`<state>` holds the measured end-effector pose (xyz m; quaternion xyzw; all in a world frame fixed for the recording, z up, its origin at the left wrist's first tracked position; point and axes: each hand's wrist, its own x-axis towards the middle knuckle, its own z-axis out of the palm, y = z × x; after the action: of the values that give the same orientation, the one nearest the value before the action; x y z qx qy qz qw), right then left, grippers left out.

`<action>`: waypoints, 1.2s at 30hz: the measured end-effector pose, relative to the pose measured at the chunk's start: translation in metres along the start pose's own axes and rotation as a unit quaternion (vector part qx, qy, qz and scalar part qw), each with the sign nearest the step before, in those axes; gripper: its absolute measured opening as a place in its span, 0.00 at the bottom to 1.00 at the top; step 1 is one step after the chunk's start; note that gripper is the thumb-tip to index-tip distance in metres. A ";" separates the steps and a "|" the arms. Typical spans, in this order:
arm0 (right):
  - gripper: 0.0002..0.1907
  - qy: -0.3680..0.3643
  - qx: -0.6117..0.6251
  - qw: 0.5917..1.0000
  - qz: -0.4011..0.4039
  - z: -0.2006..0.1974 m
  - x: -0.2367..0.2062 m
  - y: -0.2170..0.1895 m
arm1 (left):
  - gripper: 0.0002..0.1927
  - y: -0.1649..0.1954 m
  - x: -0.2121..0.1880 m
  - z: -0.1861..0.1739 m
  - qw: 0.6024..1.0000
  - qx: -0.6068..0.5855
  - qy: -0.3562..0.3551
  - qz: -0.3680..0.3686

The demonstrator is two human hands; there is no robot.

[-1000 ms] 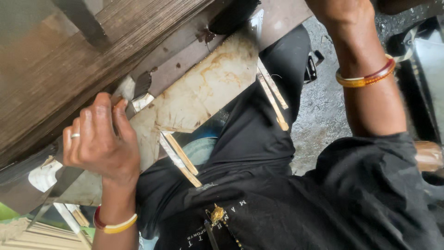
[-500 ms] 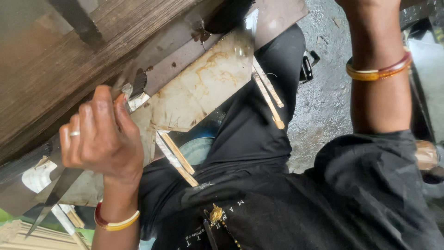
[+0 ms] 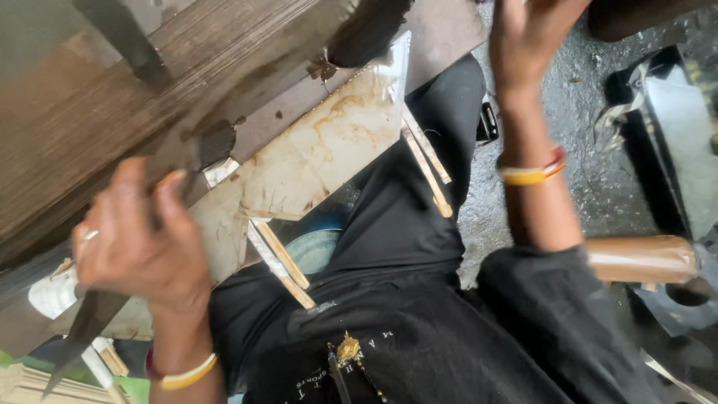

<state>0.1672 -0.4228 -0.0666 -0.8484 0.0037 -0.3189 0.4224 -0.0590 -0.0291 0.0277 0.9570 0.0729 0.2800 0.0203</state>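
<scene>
left hand (image 3: 138, 239) is curling shut around a dark pointed blade (image 3: 86, 329), whose tip is jutting down past the wrist, close against the edge of the wooden bench (image 3: 112, 127). right hand (image 3: 535, 37) is reaching up at the top edge, cut off, so i cannot tell its grip. a stained pale sheet (image 3: 321, 150) is lying along the bench, over the black-clothed lap (image 3: 404, 247).

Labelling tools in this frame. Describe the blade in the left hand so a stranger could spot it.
Start at the big brown wooden beam across the upper left. Below it the left hand is closed in a grip. The long dark metal blade tapers to a point toward the lower left corner, unlike the pale thin wooden sticks nearby.
</scene>
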 end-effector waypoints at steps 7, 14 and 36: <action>0.05 -0.109 0.332 0.934 0.074 0.064 -0.047 -0.027 | 0.16 0.006 -0.020 -0.005 1.000 0.009 -0.015 -0.011; 0.05 -0.075 0.339 0.936 0.054 0.064 -0.045 -0.047 | 0.16 0.013 -0.014 0.001 0.999 -0.020 -0.021 -0.023; 0.06 -0.082 0.277 0.957 0.020 0.059 -0.048 -0.046 | 0.14 0.014 0.003 0.019 0.989 0.042 0.074 0.120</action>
<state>0.1497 -0.3378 -0.0854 -0.7214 -0.1023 -0.2280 0.6459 -0.0441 -0.0421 0.0141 0.9354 -0.0296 0.3475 -0.0591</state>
